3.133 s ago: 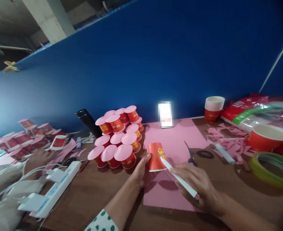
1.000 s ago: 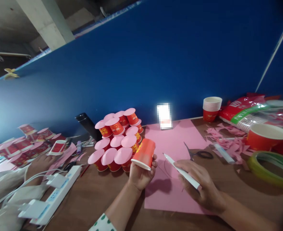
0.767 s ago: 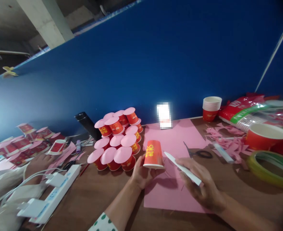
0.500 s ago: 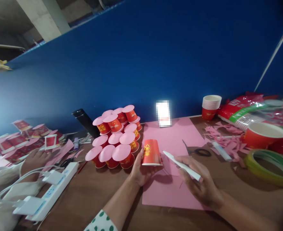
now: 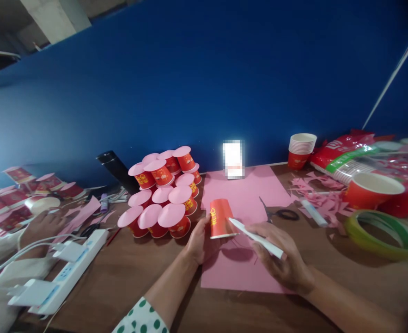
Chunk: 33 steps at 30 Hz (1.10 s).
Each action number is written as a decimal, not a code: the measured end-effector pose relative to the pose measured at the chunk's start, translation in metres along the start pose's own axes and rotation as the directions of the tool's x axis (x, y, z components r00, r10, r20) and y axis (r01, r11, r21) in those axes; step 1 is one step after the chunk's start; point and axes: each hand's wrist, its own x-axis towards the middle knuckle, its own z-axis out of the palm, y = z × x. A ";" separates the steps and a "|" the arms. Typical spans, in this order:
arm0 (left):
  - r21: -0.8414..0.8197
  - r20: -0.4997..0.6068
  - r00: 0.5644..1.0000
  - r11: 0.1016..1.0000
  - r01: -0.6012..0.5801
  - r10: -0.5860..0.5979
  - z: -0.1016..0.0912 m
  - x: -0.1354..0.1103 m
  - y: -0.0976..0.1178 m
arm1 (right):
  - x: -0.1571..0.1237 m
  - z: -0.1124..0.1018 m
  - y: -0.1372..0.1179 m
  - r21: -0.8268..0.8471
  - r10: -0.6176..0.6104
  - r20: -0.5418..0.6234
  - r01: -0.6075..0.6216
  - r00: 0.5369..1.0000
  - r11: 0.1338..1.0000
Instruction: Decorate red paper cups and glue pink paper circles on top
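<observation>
Red paper cup (image 5: 221, 217), mouth down over the pink sheet (image 5: 228, 277), clasped round its side by the left hand (image 5: 199, 241), white pen (image 5: 259, 239) pinched in the right hand (image 5: 284, 261); presumably light, thin-walled, crushable, best taken gently near the stiffer rim (image 5: 221, 237).

Dim light: wall (image 5: 155, 92) glows pale at left, bag (image 5: 345, 155) glints, soft shadow lies below cup (image 5: 222, 219), tape (image 5: 380, 249) blurs rightward.

Brown tabletop (image 5: 120, 286), pink paper sheets (image 5: 238, 185), white power strip (image 5: 69, 272), pink paper shreds (image 5: 328, 200), yellow-green tape roll (image 5: 370, 247)
</observation>
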 end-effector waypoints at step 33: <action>0.046 0.053 0.999 0.999 0.002 -0.004 0.002 0.001 -0.005 | 0.001 0.000 -0.002 0.024 -0.002 0.020 0.002 1.000 1.000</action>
